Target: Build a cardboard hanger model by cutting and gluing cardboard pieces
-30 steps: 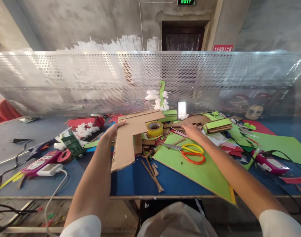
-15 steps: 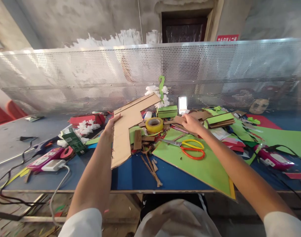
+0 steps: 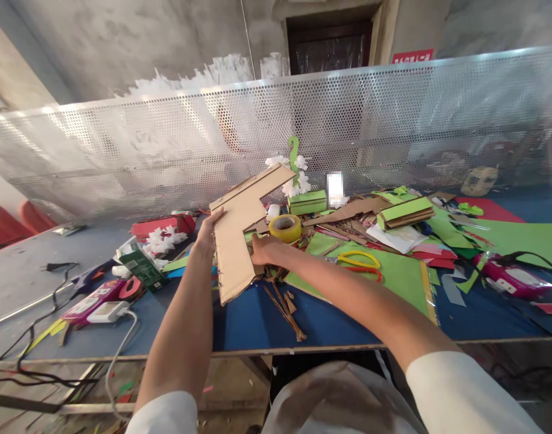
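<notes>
My left hand (image 3: 207,232) is closed on the left edge of a bent, L-like cardboard cutout (image 3: 237,232), which is tilted up above the table. Its plain tan face is towards me, with a folded strip along the top. Beside the cutout's inner edge, my right hand (image 3: 265,249) is low over the cardboard scraps, fingers curled. What lies in those fingers is hidden. A roll of yellow tape (image 3: 285,228) is just beyond the right hand. The right forearm partly covers the scissors (image 3: 359,259) with yellow and orange handles, on a green sheet (image 3: 393,283).
Behind the cutout stands a green box (image 3: 307,202) with a curled green strip and white tufts. A green-topped cardboard block (image 3: 406,213) lies right. A dark green box (image 3: 142,265), a white adapter (image 3: 107,311) and cables are at left. A perforated metal screen (image 3: 167,144) closes the far side.
My right hand has come left from the cardboard piece near the table's middle to the scraps beside the cutout. The left hand keeps its hold on the cutout. The view has shifted slightly.
</notes>
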`<move>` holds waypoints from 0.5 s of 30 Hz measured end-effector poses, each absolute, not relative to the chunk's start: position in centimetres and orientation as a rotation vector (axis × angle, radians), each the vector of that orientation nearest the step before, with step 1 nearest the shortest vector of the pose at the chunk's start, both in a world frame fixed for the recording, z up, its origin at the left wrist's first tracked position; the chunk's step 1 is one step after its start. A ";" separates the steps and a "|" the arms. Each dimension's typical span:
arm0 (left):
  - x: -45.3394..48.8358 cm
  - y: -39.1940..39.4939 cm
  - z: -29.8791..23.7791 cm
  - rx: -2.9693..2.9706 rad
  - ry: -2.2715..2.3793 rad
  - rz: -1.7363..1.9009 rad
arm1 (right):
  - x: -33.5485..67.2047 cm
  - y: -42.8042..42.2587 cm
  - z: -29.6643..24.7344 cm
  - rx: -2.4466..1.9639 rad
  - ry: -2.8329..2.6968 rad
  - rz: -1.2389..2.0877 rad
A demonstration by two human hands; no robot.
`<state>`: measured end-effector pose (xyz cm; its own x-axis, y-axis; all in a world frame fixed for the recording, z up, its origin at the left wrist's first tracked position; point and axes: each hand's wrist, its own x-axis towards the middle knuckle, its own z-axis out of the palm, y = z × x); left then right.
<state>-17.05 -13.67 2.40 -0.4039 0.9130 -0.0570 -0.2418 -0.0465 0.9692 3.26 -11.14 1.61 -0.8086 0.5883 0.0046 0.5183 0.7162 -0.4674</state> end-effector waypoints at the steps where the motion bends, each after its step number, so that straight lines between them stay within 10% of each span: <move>1: -17.0 -13.7 2.5 0.794 1.311 1.615 | 2.7 -11.5 1.7 -0.959 -2.772 0.660; 15: -16.7 -14.1 2.9 0.733 1.245 1.674 | 20.8 -7.4 3.7 -0.751 -2.199 1.448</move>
